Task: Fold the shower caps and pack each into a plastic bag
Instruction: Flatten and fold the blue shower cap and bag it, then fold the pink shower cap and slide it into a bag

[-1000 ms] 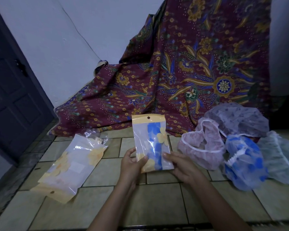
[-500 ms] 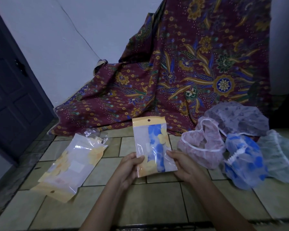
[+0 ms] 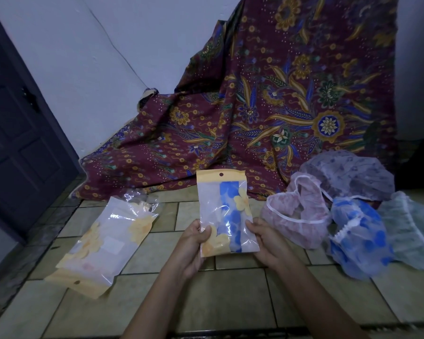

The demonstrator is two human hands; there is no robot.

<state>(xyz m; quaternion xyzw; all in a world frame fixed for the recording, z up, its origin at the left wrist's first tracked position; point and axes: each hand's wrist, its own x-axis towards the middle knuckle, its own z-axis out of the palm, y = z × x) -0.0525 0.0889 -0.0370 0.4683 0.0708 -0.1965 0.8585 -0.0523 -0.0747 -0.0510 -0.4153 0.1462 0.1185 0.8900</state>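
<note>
I hold a clear plastic bag (image 3: 227, 214) with a yellow header upright above the tiled floor. A folded blue-spotted shower cap shows inside it. My left hand (image 3: 194, 243) grips its lower left edge and my right hand (image 3: 267, 241) grips its lower right edge. To the right lie loose shower caps: a pink one (image 3: 296, 216), a blue-spotted one (image 3: 360, 238), a grey-purple one (image 3: 350, 174) behind them, and a pale green one (image 3: 411, 231) at the far right. A stack of plastic bags (image 3: 105, 245) lies flat on the floor at the left.
A maroon batik cloth (image 3: 267, 113) drapes down the wall onto the floor behind the bags and caps. A dark door (image 3: 15, 133) stands at the left. Bare floor tiles (image 3: 230, 302) lie in front of me.
Both hands have lifted the filled bag slightly and tilted it more upright. The loose caps and the bag stack have not moved.
</note>
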